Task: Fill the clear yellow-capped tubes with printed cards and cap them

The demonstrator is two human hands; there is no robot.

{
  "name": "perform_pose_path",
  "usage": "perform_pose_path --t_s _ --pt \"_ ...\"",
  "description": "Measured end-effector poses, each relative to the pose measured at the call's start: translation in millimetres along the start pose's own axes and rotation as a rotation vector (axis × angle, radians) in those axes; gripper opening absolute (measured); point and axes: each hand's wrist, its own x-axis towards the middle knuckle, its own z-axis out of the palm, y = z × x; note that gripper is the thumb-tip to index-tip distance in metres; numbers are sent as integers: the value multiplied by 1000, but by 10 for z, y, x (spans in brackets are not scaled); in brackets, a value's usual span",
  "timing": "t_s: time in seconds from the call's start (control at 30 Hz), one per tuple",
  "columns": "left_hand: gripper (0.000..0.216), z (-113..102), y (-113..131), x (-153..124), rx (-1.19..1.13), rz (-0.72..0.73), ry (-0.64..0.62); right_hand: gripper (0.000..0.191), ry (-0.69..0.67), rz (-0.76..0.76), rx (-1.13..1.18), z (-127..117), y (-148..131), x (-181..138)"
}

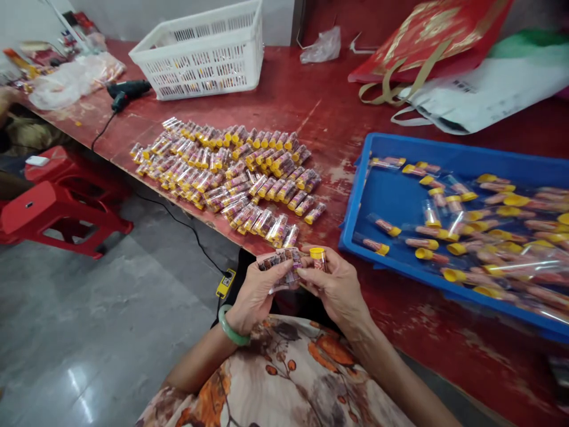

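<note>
My left hand (261, 289) is closed on a small stack of printed labels (276, 261), thumb lying across the top. In my right hand (341, 286) a small clear tube with a yellow rim (317, 256) stands upright between the fingers. The right thumb and fingertips also reach the right edge of the labels. Just beyond my hands, many wrapped tubes with yellow ends (213, 160) lie in rows on the red table (329, 118). To the right, a blue tray (355, 207) holds loose tubes in clear wrap, their yellow ends pointing various ways.
A white plastic basket (200, 59) stands at the back, with a heat gun (128, 89) to its left. Red and white bags (484, 89) lie at back right. Red stools (66, 207) and a yellow power strip (226, 283) are left of the table. Another person's arm (6, 101) shows far left.
</note>
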Motion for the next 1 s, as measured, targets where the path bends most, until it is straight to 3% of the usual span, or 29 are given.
perform_pose_path --t_s 0.17,0.33,0.5,0.67,0.77,1.0 --pt "38 -75 30 6 8 7 52 39 -39 4 88 -10 -70 -54" --pt "39 -67 0 -2 -41 62 78 33 -35 2 85 -262 -128 -234" --pt "39 -51 -56 -13 -33 69 86 36 8 -129 -40 -444 -193 -445" --pt "36 69 -32 -44 -111 73 21 23 -44 -314 -69 -421 -191 -547" --pt "30 131 -8 -79 -142 28 55 22 -65 -410 -125 -420 -112 -561" --pt "30 81 -77 -98 -104 71 30 20 -53 -580 -207 -479 -40 -593"
